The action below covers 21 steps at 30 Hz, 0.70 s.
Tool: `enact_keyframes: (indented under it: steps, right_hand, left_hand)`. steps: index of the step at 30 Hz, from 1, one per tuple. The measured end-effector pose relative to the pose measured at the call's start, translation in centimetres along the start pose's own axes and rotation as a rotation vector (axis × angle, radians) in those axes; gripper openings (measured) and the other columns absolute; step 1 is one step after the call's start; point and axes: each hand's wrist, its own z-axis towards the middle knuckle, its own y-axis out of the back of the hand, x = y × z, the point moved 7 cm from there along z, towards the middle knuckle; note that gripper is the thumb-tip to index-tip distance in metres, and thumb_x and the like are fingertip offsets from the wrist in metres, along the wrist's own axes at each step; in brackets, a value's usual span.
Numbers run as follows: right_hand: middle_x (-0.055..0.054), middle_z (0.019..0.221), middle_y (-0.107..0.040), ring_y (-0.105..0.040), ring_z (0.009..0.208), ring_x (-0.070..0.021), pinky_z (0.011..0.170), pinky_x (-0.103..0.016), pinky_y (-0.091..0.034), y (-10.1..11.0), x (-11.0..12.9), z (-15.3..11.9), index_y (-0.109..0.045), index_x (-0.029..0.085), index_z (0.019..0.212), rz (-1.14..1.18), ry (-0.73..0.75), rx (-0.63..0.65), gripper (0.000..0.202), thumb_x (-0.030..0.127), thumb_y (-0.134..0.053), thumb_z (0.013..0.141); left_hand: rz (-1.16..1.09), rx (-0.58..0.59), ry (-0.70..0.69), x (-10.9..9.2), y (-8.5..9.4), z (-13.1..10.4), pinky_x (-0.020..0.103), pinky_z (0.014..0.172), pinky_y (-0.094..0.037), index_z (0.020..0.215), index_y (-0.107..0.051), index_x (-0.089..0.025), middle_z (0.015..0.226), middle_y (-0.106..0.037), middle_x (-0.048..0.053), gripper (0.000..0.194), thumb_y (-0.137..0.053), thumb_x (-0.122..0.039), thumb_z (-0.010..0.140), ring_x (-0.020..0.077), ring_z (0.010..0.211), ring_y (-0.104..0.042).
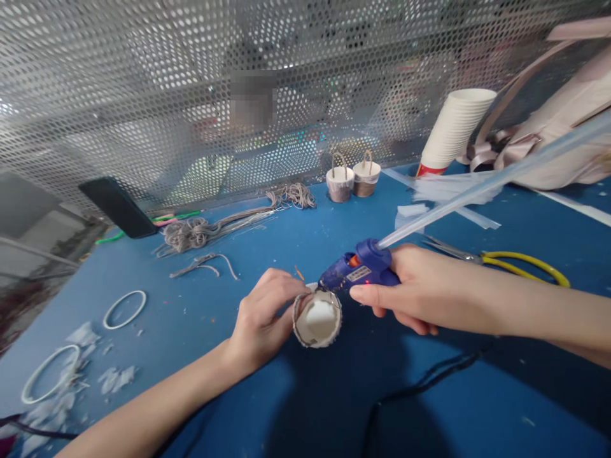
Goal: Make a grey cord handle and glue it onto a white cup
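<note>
Lying on its side between both hands, a small paper cup (319, 320) wrapped in grey cord shows its white inside to the camera, its rim resting on the blue desk (305, 394). The left hand (265, 318) curls round the cup's left edge, thumb and fingers closed on the wrapped wall. The right hand (410, 289) is wrapped shut around a blue glue gun (359, 270), forefinger stretched along its underside, and the nozzle touches the cup's upper right rim. A clear glue stick (487, 184) juts from the gun's back, running up and away past the right wrist. Just beyond the right hand lie yellow-handled scissors (506, 261), near the knuckles but apart from them. Farther off, ahead of the gun, stand two finished little baskets (353, 180) with loop handles, and a stack of paper cups (453, 130) leans beyond the scissors. Ahead of the left hand lies a bundle of grey cord (200, 232) with loose cut pieces, and a dark phone (117, 207) leans on the mesh screen. Well out to the left of the left forearm lie white rings (125, 310) and paper scraps. Toward the camera, below both hands, the desk is bare apart from a dark cable (429, 381).
</note>
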Motion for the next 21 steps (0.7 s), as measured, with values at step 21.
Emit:
enact_keyframes:
  steps: [21]
  right_hand:
    - [0.002, 0.037, -0.052, -0.050, 0.034, -0.0117, 0.037, -0.022, -0.038, -0.40, -0.08, 0.60, -0.050, 0.020, 0.055, -0.073, 0.041, -0.020, 0.038, 0.045, -0.047, 0.083]
  left_hand:
    - [-0.093, 0.045, -0.108, 0.16, -0.09, 0.10, 0.034, 0.071, -0.052, 0.099, -0.059, -0.018, 0.084, -0.067, 0.008, 0.024, -0.055, -0.002, 0.081, 0.0169, 0.079, -0.061]
